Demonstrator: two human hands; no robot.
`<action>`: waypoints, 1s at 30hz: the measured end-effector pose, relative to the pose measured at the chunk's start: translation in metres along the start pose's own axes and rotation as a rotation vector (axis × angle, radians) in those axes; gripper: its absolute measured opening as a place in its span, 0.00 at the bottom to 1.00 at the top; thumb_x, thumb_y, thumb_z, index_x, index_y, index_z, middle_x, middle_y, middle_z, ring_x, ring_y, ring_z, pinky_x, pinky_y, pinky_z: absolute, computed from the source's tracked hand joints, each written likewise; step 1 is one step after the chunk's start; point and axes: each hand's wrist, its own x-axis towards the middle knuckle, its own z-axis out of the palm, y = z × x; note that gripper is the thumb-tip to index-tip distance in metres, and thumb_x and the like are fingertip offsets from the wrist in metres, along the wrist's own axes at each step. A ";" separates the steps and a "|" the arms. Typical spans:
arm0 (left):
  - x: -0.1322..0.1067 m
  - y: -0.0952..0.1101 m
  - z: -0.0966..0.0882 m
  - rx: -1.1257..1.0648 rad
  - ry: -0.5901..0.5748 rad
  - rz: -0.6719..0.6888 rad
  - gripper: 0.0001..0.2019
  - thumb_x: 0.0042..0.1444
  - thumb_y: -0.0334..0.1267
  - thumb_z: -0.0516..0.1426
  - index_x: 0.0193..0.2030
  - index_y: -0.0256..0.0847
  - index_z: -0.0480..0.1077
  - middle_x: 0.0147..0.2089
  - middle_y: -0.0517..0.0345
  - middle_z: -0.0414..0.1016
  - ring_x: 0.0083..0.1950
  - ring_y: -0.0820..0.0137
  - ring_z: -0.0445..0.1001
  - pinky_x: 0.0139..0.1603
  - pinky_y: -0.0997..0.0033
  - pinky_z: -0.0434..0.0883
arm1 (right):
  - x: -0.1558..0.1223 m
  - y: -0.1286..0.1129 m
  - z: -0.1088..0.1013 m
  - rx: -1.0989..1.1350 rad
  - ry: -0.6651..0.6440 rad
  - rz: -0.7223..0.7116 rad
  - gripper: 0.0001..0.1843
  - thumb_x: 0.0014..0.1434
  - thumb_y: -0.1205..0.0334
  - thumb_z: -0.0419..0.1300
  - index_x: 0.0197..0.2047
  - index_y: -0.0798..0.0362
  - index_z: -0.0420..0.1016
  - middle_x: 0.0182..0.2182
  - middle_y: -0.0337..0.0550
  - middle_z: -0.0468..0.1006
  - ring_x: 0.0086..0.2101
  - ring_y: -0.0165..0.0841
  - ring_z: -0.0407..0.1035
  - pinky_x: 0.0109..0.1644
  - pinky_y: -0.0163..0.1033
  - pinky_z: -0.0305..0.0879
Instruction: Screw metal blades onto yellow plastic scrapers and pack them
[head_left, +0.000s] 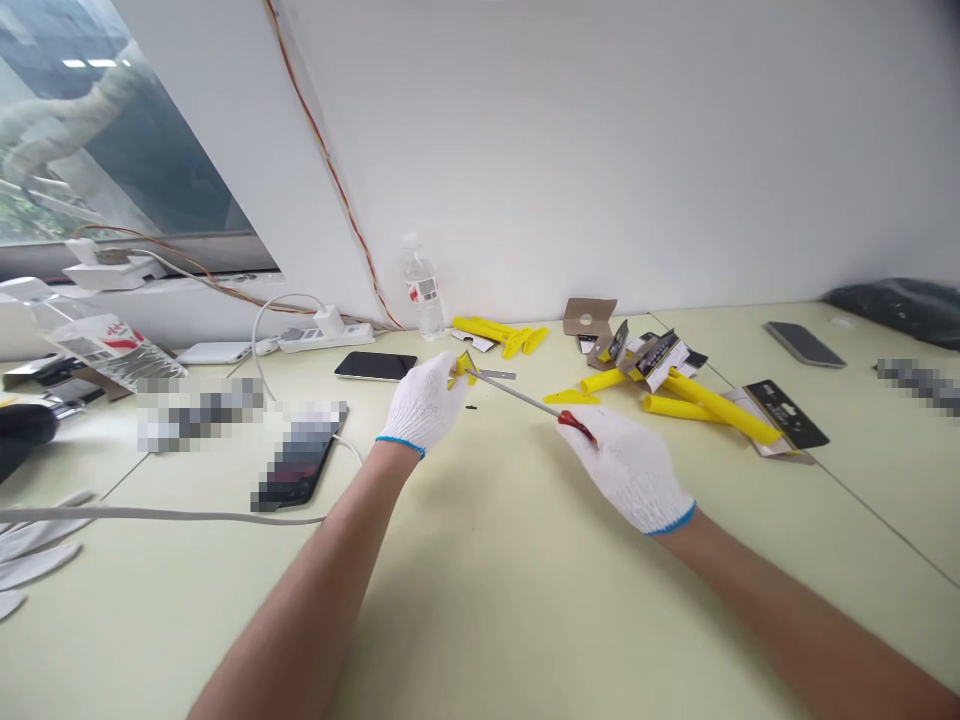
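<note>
Through the head camera I see my left hand (424, 403) and my right hand (626, 470) over the pale worktop (495, 610), both gloved in white knit with blue cuffs. The left hand is closed, its fingers (448, 385) pinching a small yellow plastic head (463, 370) at the far end of a thin metal rod (514, 393). The right hand's fingers (589, 440) are wrapped around a red grip (577, 427) at the rod's near end, so the rod spans the gap between my hands at a slant. A flat grey blade (497, 374) sits just beyond the rod, close to the yellow head; I cannot tell whether they touch. Toward the far edge, right of my hands, yellow plastic handles (712, 405) lie scattered among card packaging (656, 360). More yellow pieces (491, 335) lie near a water bottle (421, 290). A black phone (375, 366) lies just beyond my left hand, and a power strip (326, 335) sits near the far edge.
</note>
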 end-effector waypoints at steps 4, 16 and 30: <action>0.000 -0.001 0.000 -0.001 0.000 0.015 0.08 0.66 0.39 0.55 0.45 0.43 0.75 0.39 0.55 0.80 0.34 0.67 0.74 0.35 0.69 0.62 | 0.008 -0.005 -0.009 0.524 -0.609 0.425 0.29 0.71 0.33 0.49 0.42 0.51 0.75 0.23 0.35 0.66 0.18 0.28 0.51 0.22 0.36 0.50; -0.001 0.000 0.004 -0.010 0.000 -0.028 0.07 0.65 0.40 0.56 0.45 0.42 0.74 0.41 0.53 0.81 0.34 0.66 0.73 0.34 0.68 0.62 | 0.001 -0.003 -0.004 -0.051 0.044 -0.011 0.17 0.71 0.50 0.57 0.50 0.49 0.84 0.46 0.47 0.85 0.46 0.44 0.77 0.48 0.44 0.67; -0.001 0.004 -0.004 -0.004 -0.001 -0.008 0.07 0.66 0.40 0.56 0.45 0.43 0.73 0.40 0.52 0.81 0.33 0.67 0.71 0.35 0.67 0.61 | 0.009 -0.001 -0.007 0.165 -0.116 0.228 0.17 0.61 0.47 0.66 0.34 0.51 0.71 0.28 0.40 0.74 0.27 0.31 0.65 0.32 0.37 0.59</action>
